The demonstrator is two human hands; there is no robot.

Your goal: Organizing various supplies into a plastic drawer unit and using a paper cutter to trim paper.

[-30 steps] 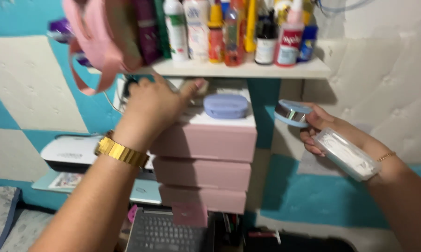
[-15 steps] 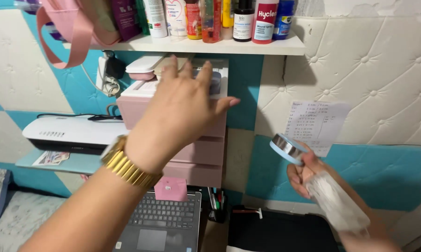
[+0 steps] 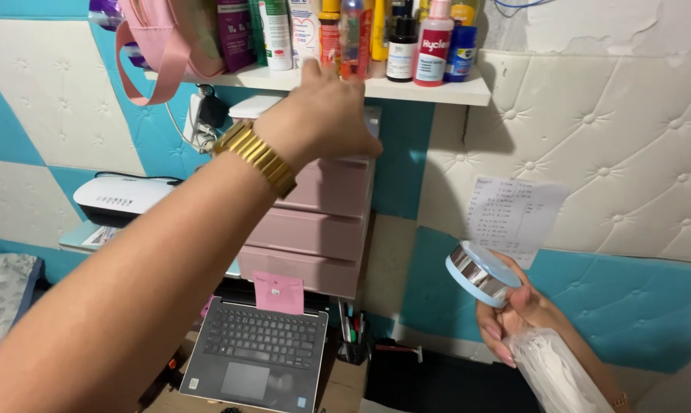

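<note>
Left hand [image 3: 326, 115] raised toward 12 o'clock, at the front edge of the white shelf [image 3: 430, 90]. Fingers spread loose, gripping nothing; fingertips just below the row of bottles [image 3: 361, 34]; cannot tell whether they touch the shelf. Gold watch [image 3: 257, 157] on the wrist.

Right hand [image 3: 514, 321] low at 4 o'clock, well apart from the left. Fingers closed around a round light-blue tin [image 3: 479, 273] with a shiny metal band, tilted, lid facing up toward 1 o'clock. Same hand also clamps a clear plastic pack [image 3: 556, 375] of white contents, running toward 5 o'clock.

Pink drawer unit [image 3: 322, 229] under the shelf, behind the left forearm. Open laptop [image 3: 257, 356] below at 6 o'clock. White printer [image 3: 120, 199] at 9 o'clock. Paper sheet [image 3: 514, 214] on the wall above the tin.
</note>
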